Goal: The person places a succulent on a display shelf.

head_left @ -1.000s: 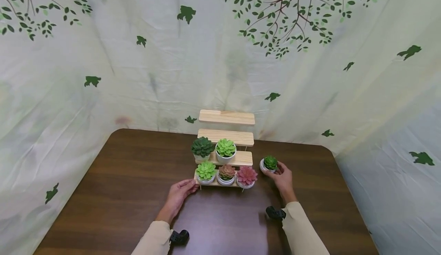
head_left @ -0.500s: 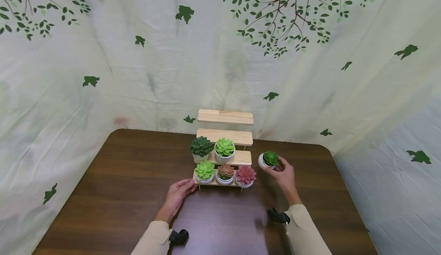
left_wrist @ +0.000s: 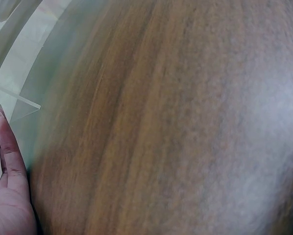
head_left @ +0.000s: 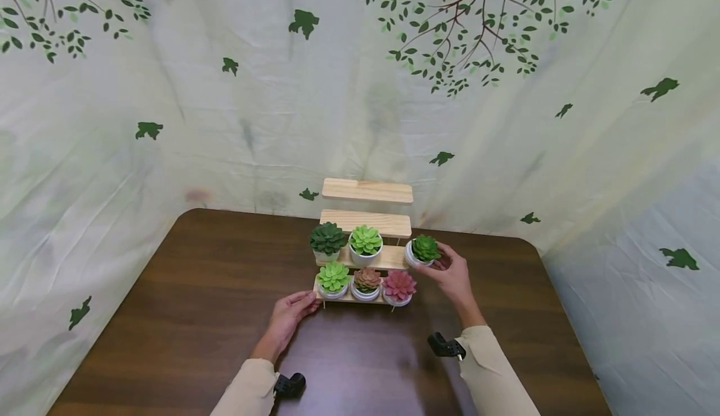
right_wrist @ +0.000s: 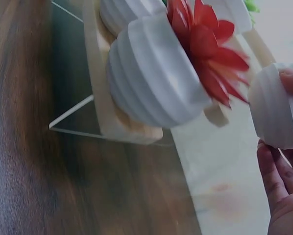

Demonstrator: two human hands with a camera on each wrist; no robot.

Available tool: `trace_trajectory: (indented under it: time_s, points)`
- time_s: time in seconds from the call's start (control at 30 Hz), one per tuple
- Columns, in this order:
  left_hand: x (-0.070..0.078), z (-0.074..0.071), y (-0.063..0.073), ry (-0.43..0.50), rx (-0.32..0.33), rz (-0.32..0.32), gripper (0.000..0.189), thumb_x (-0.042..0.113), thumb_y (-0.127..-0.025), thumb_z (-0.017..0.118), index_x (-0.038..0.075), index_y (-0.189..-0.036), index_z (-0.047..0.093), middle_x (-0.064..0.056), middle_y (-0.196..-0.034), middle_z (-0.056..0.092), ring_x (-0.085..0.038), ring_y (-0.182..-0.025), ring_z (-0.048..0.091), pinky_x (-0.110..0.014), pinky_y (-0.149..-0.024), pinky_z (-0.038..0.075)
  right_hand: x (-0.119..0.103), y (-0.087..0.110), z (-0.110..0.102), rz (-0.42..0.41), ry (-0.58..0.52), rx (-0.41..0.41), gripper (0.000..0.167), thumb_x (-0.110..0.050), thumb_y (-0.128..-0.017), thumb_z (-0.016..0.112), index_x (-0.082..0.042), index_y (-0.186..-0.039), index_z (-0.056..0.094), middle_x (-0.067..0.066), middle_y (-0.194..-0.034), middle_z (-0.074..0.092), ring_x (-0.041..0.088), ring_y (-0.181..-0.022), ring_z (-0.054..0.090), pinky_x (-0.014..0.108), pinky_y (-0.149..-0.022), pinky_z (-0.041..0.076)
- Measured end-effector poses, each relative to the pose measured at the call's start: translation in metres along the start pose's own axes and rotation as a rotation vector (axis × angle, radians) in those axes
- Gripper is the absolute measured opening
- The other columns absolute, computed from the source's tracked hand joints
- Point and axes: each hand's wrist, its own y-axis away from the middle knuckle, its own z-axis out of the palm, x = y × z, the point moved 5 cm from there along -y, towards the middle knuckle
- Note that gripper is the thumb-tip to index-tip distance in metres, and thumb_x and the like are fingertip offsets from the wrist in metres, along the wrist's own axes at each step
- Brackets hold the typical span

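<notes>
A wooden tiered plant stand (head_left: 365, 223) stands on the table, with potted succulents on its two lower shelves. My right hand (head_left: 454, 277) pinches the ribbed white pot (right_wrist: 274, 107) of a dark green succulent (head_left: 425, 248), held at the right end of the second shelf. Left of it on that shelf are a bright green succulent (head_left: 365, 241) and a deep green one (head_left: 328, 238). The lowest shelf bears a light green (head_left: 334, 277), a brownish (head_left: 367, 280) and a pink-red succulent (head_left: 399, 286). My left hand (head_left: 288, 319) holds the left end of the lowest shelf by its edge.
The two upper shelves, including the top one (head_left: 368, 190), bear no pots. Thin clear legs (right_wrist: 73, 111) support the stand. Behind the brown table (head_left: 225, 266) hangs a pale cloth (head_left: 337, 104) printed with leaves.
My right hand has brought the dark green succulent leftward and a little up, from beside the stand to the second shelf's right end. My left hand has stayed at the lowest shelf.
</notes>
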Motion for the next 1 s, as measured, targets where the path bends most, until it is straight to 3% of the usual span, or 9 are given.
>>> trace_trajectory:
  time_s: [0.1,0.23,0.4,0.63,1.0]
  points:
    - [0.000,0.000,0.000,-0.002,0.001,-0.011,0.015,0.000,-0.094,0.058,-0.010,-0.104,0.064,-0.004,-0.084,0.071,-0.013,-0.081,0.067,-0.024,-0.077,0.056,-0.003,-0.003,0.008,-0.015,0.012,-0.019,0.062,-0.001,-0.075,0.081,0.004,-0.130,0.054,0.023,-0.125,0.058,0.023,-0.108,0.060,0.021,-0.089,0.050]
    - [-0.002,-0.001,0.000,-0.003,0.017,-0.024,0.017,-0.001,-0.094,0.058,-0.013,-0.105,0.063,-0.005,-0.084,0.071,-0.013,-0.081,0.067,-0.025,-0.077,0.056,-0.007,-0.005,0.019,-0.040,0.021,-0.056,0.062,-0.001,-0.073,0.082,0.004,-0.129,0.055,0.022,-0.123,0.060,0.022,-0.106,0.060,0.035,-0.094,0.051]
    - [-0.002,-0.001,0.000,0.001,0.027,-0.021,0.017,-0.002,-0.094,0.057,-0.014,-0.105,0.063,-0.006,-0.083,0.071,-0.013,-0.080,0.067,-0.024,-0.076,0.056,-0.006,-0.006,0.029,-0.018,0.023,-0.084,0.063,-0.005,-0.072,0.084,0.001,-0.128,0.057,0.019,-0.122,0.062,0.022,-0.104,0.061,0.045,-0.093,0.051]
    - [-0.001,-0.001,0.001,0.008,0.019,-0.008,0.016,-0.002,-0.093,0.058,-0.013,-0.105,0.063,-0.006,-0.084,0.071,-0.013,-0.080,0.067,-0.024,-0.076,0.056,-0.006,-0.008,0.037,0.015,-0.011,-0.102,0.064,-0.008,-0.072,0.085,-0.001,-0.130,0.056,0.019,-0.123,0.061,0.028,-0.109,0.060,0.049,-0.097,0.047]
    - [0.000,0.000,0.000,0.000,0.018,-0.016,0.018,-0.003,-0.094,0.057,-0.015,-0.107,0.061,-0.006,-0.083,0.071,-0.013,-0.080,0.067,-0.024,-0.076,0.056,-0.003,-0.008,0.042,0.064,-0.009,-0.106,0.065,-0.004,-0.073,0.083,0.001,-0.131,0.054,0.020,-0.127,0.059,0.032,-0.114,0.058,0.045,-0.098,0.048]
